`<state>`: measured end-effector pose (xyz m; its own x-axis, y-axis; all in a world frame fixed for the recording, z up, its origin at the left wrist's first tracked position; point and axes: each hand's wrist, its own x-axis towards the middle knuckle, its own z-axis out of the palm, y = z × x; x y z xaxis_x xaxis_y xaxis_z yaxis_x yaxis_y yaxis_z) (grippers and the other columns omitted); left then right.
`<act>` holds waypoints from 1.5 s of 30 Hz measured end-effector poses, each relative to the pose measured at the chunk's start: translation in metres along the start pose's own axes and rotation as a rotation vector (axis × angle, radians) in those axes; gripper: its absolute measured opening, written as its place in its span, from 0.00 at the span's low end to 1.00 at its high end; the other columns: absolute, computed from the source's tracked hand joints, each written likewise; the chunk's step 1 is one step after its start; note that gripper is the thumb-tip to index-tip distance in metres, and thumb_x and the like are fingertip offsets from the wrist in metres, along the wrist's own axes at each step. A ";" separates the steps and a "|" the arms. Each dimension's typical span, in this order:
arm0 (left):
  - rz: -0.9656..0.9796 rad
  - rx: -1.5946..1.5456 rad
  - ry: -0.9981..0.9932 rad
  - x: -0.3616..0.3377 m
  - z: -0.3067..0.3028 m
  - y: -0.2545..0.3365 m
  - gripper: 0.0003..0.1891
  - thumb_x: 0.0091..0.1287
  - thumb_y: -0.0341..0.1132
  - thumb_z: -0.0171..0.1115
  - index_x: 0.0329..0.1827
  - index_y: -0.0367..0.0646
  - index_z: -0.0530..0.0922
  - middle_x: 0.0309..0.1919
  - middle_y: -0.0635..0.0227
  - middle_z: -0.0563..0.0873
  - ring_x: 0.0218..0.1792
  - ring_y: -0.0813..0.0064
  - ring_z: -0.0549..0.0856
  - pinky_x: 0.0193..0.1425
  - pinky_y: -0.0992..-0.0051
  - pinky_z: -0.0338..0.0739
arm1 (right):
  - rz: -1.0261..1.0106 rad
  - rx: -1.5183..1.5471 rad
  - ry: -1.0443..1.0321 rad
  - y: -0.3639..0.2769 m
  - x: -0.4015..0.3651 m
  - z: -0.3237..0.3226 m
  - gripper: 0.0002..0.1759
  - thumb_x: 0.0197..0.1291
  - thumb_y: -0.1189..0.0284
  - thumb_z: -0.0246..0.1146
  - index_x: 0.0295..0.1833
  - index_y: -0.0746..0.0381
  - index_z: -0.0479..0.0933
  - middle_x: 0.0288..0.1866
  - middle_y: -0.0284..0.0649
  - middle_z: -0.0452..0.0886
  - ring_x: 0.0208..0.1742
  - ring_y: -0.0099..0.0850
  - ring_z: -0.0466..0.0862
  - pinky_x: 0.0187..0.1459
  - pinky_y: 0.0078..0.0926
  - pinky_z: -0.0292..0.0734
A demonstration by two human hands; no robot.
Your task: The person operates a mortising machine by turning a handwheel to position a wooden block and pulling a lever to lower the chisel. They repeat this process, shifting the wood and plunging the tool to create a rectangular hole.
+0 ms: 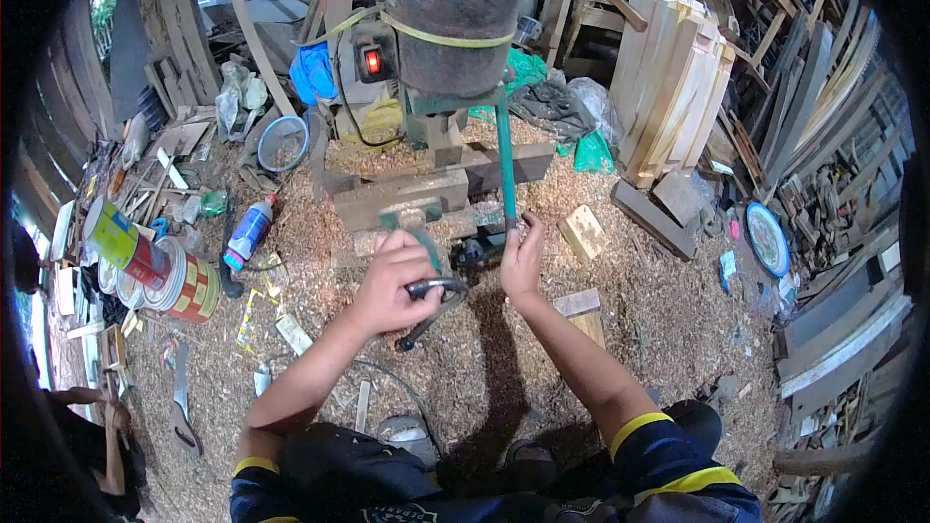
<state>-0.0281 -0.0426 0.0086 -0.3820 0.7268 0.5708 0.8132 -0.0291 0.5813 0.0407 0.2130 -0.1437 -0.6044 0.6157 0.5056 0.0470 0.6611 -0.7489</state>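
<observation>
Woodworking workshop, wood shavings (668,320) underfoot, stacked boards (841,347), bulky machine (450,24) with lit red switch (373,61)

Machine (457,12) partly offscreen; bottle label (253,230) illegible

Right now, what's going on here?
A person's left hand holds a curved black handle. The right hand is at the lower end of the green lever; its grip is unclear. The machine's switch glows red, and shavings cover the ground.
</observation>
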 end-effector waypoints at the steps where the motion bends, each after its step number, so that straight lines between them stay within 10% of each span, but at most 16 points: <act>1: -0.017 0.029 0.025 -0.002 0.001 0.001 0.10 0.53 0.35 0.74 0.30 0.42 0.80 0.28 0.66 0.79 0.40 0.58 0.78 0.51 0.61 0.71 | -0.001 0.007 0.002 -0.002 0.000 -0.002 0.31 0.81 0.57 0.53 0.74 0.73 0.64 0.68 0.63 0.72 0.70 0.61 0.73 0.74 0.54 0.64; 7: 0.008 0.131 -0.023 -0.005 0.000 0.004 0.07 0.58 0.34 0.70 0.33 0.42 0.80 0.33 0.65 0.80 0.43 0.58 0.77 0.55 0.60 0.69 | 0.115 -0.015 -0.083 -0.027 -0.003 -0.029 0.40 0.76 0.52 0.63 0.76 0.74 0.63 0.70 0.67 0.74 0.71 0.63 0.75 0.74 0.53 0.69; 11: -0.020 0.134 0.002 -0.008 0.005 0.004 0.07 0.65 0.33 0.65 0.32 0.40 0.77 0.33 0.64 0.79 0.42 0.57 0.77 0.55 0.60 0.69 | 0.206 0.106 -0.194 -0.049 -0.001 -0.056 0.41 0.68 0.67 0.71 0.78 0.72 0.61 0.73 0.70 0.72 0.75 0.64 0.74 0.75 0.51 0.69; 16: -0.033 0.216 0.062 -0.007 0.006 0.011 0.09 0.72 0.33 0.59 0.34 0.39 0.76 0.35 0.62 0.78 0.43 0.56 0.75 0.53 0.60 0.68 | 0.264 0.213 -0.443 -0.114 0.013 -0.130 0.54 0.68 0.76 0.66 0.90 0.63 0.39 0.89 0.65 0.48 0.90 0.55 0.52 0.86 0.44 0.52; 23: -0.035 0.283 0.074 -0.010 0.007 0.010 0.07 0.71 0.33 0.62 0.35 0.41 0.78 0.36 0.63 0.78 0.44 0.57 0.76 0.53 0.60 0.67 | -0.135 0.399 -0.518 -0.185 0.053 -0.219 0.42 0.70 0.75 0.61 0.88 0.59 0.57 0.91 0.60 0.47 0.93 0.51 0.39 0.88 0.45 0.37; 26: -0.029 0.301 0.084 -0.012 0.009 0.010 0.08 0.72 0.33 0.59 0.34 0.39 0.76 0.35 0.61 0.77 0.43 0.56 0.75 0.53 0.60 0.67 | -0.396 0.675 -0.488 -0.192 0.075 -0.227 0.20 0.79 0.60 0.51 0.65 0.58 0.77 0.79 0.56 0.73 0.90 0.46 0.57 0.86 0.45 0.47; 33: -0.053 0.318 0.149 -0.020 0.014 0.009 0.10 0.74 0.37 0.63 0.37 0.40 0.82 0.37 0.61 0.80 0.44 0.55 0.77 0.52 0.58 0.68 | -0.586 0.880 -0.207 -0.287 0.198 -0.223 0.34 0.85 0.43 0.39 0.64 0.62 0.75 0.64 0.50 0.84 0.74 0.41 0.78 0.78 0.44 0.64; 35: -0.066 0.332 0.158 -0.022 0.015 0.010 0.10 0.75 0.37 0.62 0.37 0.40 0.83 0.38 0.61 0.80 0.45 0.54 0.77 0.52 0.58 0.68 | -0.345 1.166 -0.070 -0.346 0.206 -0.225 0.27 0.86 0.50 0.45 0.44 0.58 0.78 0.34 0.34 0.81 0.36 0.24 0.80 0.44 0.25 0.75; 37: -0.074 0.337 0.161 -0.023 0.015 0.008 0.11 0.76 0.38 0.61 0.38 0.39 0.83 0.39 0.60 0.80 0.45 0.53 0.77 0.51 0.57 0.69 | -0.505 1.080 -0.241 -0.330 0.262 -0.211 0.33 0.86 0.44 0.42 0.61 0.62 0.78 0.49 0.39 0.84 0.53 0.28 0.81 0.61 0.31 0.70; 45: -0.063 0.310 0.102 -0.027 0.009 0.014 0.14 0.80 0.39 0.57 0.40 0.38 0.81 0.41 0.59 0.79 0.48 0.53 0.76 0.56 0.58 0.72 | -0.277 1.242 -0.231 -0.316 0.314 -0.172 0.37 0.82 0.40 0.47 0.64 0.65 0.78 0.50 0.38 0.85 0.56 0.32 0.80 0.66 0.34 0.69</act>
<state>-0.0025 -0.0564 -0.0038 -0.4649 0.6479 0.6035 0.8756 0.2355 0.4217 -0.0273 0.2705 0.3253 -0.6038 0.3523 0.7150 -0.7918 -0.1614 -0.5891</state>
